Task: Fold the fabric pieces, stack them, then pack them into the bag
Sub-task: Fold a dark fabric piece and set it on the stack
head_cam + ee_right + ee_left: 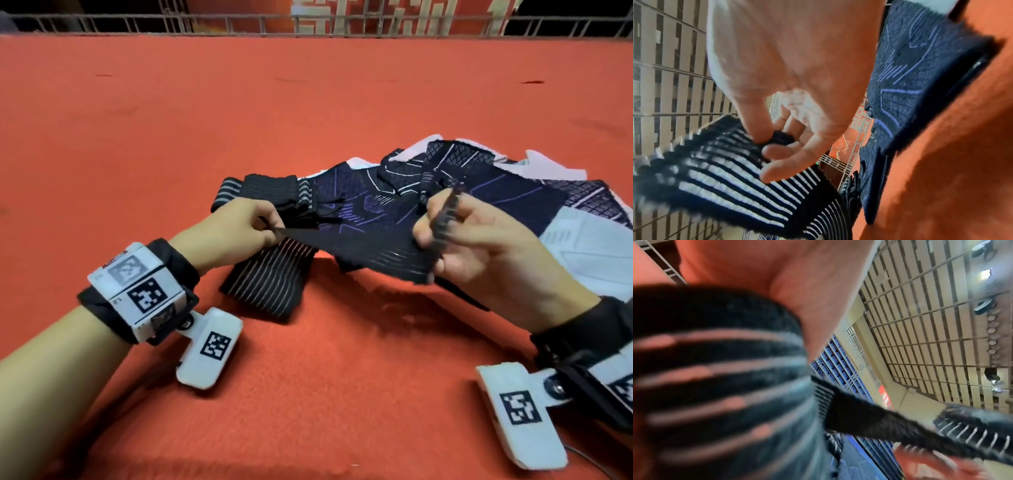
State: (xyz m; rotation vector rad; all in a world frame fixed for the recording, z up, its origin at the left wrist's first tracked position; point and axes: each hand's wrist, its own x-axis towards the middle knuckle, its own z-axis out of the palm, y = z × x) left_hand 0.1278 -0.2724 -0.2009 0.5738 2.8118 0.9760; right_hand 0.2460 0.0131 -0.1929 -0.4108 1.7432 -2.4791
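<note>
Your left hand [245, 224] and right hand [469, 236] each pinched an end of the black striped fabric piece [370, 251], stretched just above the red worktop [308, 102], in front of the dark patterned pile [445, 192].

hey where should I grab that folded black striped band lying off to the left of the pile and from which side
Pinch the folded striped band across its short bunched width, coming from above on its near-left end. That end sits free on the red cloth; its right end tucks against the patterned pile.
</note>
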